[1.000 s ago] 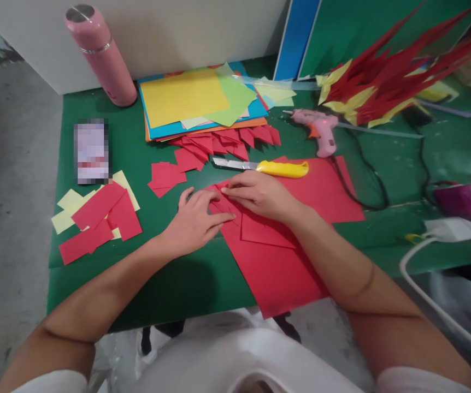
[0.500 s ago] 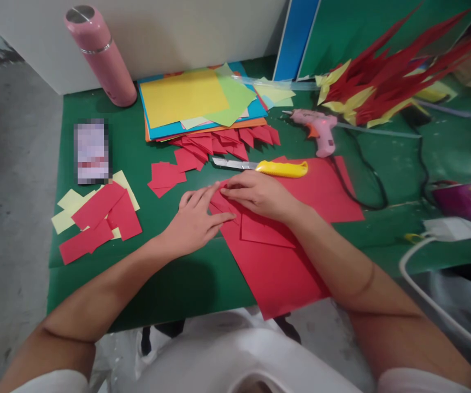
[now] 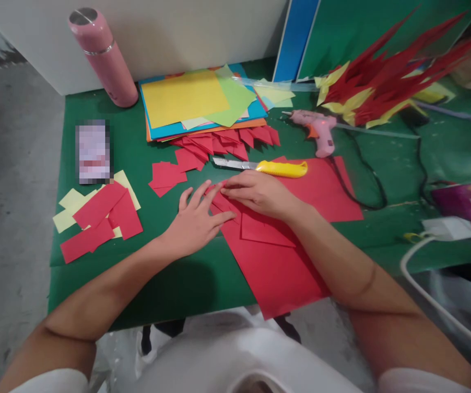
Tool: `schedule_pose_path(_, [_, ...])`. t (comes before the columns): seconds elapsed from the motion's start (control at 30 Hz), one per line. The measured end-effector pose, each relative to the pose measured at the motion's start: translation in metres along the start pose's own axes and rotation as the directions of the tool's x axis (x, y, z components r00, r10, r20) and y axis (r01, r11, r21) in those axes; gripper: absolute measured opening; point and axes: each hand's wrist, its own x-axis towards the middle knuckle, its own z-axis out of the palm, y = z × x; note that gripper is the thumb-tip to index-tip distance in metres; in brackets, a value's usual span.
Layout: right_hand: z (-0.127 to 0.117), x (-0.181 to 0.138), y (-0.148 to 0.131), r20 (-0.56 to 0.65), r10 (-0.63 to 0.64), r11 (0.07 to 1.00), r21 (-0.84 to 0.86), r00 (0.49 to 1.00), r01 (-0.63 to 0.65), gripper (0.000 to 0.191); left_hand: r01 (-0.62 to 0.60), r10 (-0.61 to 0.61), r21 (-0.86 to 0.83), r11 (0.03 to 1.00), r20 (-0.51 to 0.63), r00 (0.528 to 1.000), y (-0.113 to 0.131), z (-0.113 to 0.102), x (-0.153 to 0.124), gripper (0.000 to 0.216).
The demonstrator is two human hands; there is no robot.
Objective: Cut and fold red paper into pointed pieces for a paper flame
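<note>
My left hand [image 3: 194, 221] lies flat with its fingers spread on a small folded piece of red paper [image 3: 224, 203], pressing it onto the green table [image 3: 165, 284]. My right hand [image 3: 258, 192] rests on the same piece from the right, fingers stretched out and pressing its far edge. Both hands work at the left corner of a large red sheet [image 3: 284, 256] that overhangs the table's near edge. A yellow-handled utility knife [image 3: 278, 168] lies just beyond my right hand with its blade out to the left.
Cut red pieces [image 3: 219, 143] lie behind the hands, red and yellow strips [image 3: 102, 215] at the left. Also here: a stack of coloured paper [image 3: 198, 101], a pink bottle [image 3: 102, 54], a pink glue gun [image 3: 321, 131] with its black cord, a spiky red-and-yellow paper piece [image 3: 383, 82], and a white cable [image 3: 424, 300].
My left fingers have spread and reached further across the folded red piece. My right hand has stayed where it was.
</note>
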Motion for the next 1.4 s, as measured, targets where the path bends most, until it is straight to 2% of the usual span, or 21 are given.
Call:
schedule_pose_path(0.3, [0.000,0.002,-0.004,-0.054,-0.019,0.999,-0.033,0.998,0.017,0.032,0.017,-0.018,0.011,1.000,0.023,1.000,-0.001,-0.001,0.001,0.032])
schedule_pose_path(0.47, [0.000,0.004,-0.009,-0.051,0.058,0.996,-0.067,0.997,-0.061,0.029,0.009,-0.009,-0.012,1.000,0.022,1.000,-0.001,-0.001,0.001,0.032])
schedule_pose_path(0.73, [0.001,0.005,-0.012,-0.011,0.099,0.988,-0.116,0.995,-0.100,0.038,0.022,-0.022,-0.016,1.000,0.026,0.999,0.000,-0.002,0.002,0.031])
schedule_pose_path(0.87, [-0.005,0.002,-0.009,-0.045,0.124,0.985,-0.114,0.991,-0.128,0.037,0.032,-0.031,-0.027,0.999,0.030,0.999,0.000,-0.003,0.002,0.032])
schedule_pose_path(1.07, [-0.014,-0.003,-0.009,-0.057,0.145,0.986,-0.073,0.988,-0.149,0.033,0.024,-0.024,-0.029,0.999,-0.012,1.000,-0.001,-0.001,0.001,0.030])
schedule_pose_path(1.2, [-0.018,-0.003,-0.014,-0.019,0.159,0.985,-0.065,0.987,-0.160,0.028,0.021,-0.021,-0.012,1.000,-0.069,0.997,-0.002,0.001,0.000,0.030])
schedule_pose_path(1.3, [-0.020,-0.002,-0.019,0.039,0.165,0.986,-0.038,0.986,-0.163,0.038,0.070,-0.065,0.041,0.997,-0.116,0.991,-0.002,0.002,0.000,0.032])
schedule_pose_path(1.4, [-0.020,0.000,-0.025,0.092,0.170,0.985,0.014,0.981,-0.172,0.062,0.159,-0.143,0.087,0.983,-0.165,0.976,-0.002,0.000,0.001,0.040])
